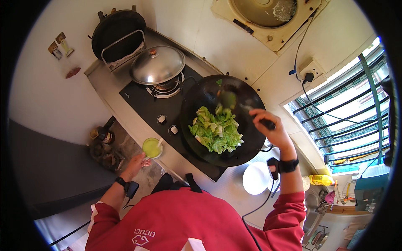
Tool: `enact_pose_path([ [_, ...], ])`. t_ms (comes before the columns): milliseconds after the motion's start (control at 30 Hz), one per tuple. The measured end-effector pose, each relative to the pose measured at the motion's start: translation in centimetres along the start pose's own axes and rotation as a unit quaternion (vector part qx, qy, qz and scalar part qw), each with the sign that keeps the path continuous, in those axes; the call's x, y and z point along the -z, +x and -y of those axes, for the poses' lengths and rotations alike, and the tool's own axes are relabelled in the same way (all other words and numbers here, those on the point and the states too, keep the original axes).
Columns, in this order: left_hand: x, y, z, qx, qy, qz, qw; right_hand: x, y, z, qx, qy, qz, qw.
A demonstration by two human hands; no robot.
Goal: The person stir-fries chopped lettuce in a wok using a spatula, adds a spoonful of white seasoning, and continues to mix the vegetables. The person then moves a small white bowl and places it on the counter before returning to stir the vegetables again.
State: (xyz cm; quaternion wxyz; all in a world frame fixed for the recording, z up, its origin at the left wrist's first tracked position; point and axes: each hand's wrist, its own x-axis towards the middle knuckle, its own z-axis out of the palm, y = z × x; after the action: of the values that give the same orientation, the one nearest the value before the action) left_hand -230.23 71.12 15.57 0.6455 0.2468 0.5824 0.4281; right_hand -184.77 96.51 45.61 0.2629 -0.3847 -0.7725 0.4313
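Note:
My right hand [270, 125] grips the black handle of a spatula [267, 123] over the right side of a dark wok [204, 157]. Its metal end is motion-blurred, near a blurred dark green piece. Chopped leafy greens, apparently lettuce or cabbage [216, 130], lie heaped in the wok, and a small leaf bit sticks to its far wall. At the counter's front edge, my left hand [135, 166] holds a small cup [152, 147] by its near side. The cup looks green from above, with a pale spoon handle [160, 142] rising from it.
A domed steel lid [158, 64] sits over the left burner [165, 88]. Two stove knobs [167, 124] face me. A white bowl [256, 178] stands right of the wok. Dark bottles [105, 135] stand low at left. A cable crosses my right side; window bars [345, 116] are at right.

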Motion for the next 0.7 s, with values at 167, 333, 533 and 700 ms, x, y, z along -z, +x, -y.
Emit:
enact_pose_path([
  [167, -0.7, 0.8, 0.5, -0.017, -0.007, 0.014, 1.000, -3.5, 2.6, -3.5, 0.085, -0.059, -0.067, 0.992],
  [333, -0.9, 1.8, 0.9, 0.004, -0.013, 0.031, 0.999, -6.4, -1.3, -1.8, 0.166, -0.149, 0.126, 0.967],
  [533, -0.8, 2.0, 0.5, 0.027, 0.011, 0.033, 0.999, -5.8, -10.2, 2.8, 0.120, -0.207, 0.228, 0.944],
  [700, -1.0, 1.9, 0.2, 0.044, 0.001, 0.023, 0.999, -4.0, -15.8, 6.1, 0.029, -0.235, 0.282, 0.930],
])
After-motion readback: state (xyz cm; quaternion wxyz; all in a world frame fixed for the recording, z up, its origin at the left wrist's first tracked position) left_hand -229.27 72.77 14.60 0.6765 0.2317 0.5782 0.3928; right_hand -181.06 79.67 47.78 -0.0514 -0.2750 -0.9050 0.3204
